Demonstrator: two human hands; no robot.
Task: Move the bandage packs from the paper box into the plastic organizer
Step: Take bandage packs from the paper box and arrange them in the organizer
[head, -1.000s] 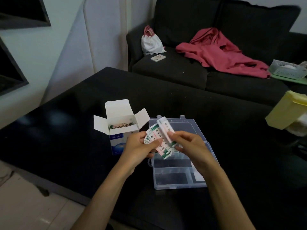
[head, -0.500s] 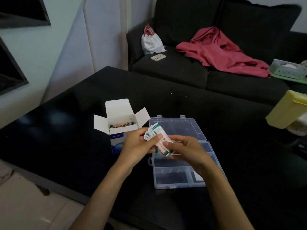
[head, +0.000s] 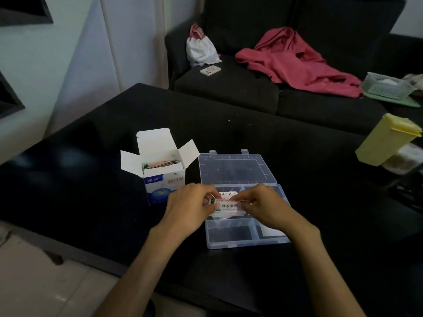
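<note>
A paper box (head: 163, 179) is stood upright on the black table (head: 91, 179) at about nine o'clock from the hands, its top flaps spread open; more bandage packs can be seen on edge inside it. Just to its right, at three o'clock, a clear plastic organizer (head: 242, 202) is laid open, its lid folded back toward twelve o'clock. The left hand (head: 191, 208) is held over the organizer's left edge, fingers curled and pinching the left end of a small stack of bandage packs (head: 227, 203). The right end of the same stack is pinched by the right hand (head: 263, 207). The stack is held flat and low over the organizer's far compartment; whether it touches the bottom cannot be told. Farther right, at two o'clock, a pale yellow container (head: 386, 139) is seen tilted at the table edge. A dark sofa (head: 251, 88) with a red garment (head: 295, 62) lies at twelve o'clock.
</note>
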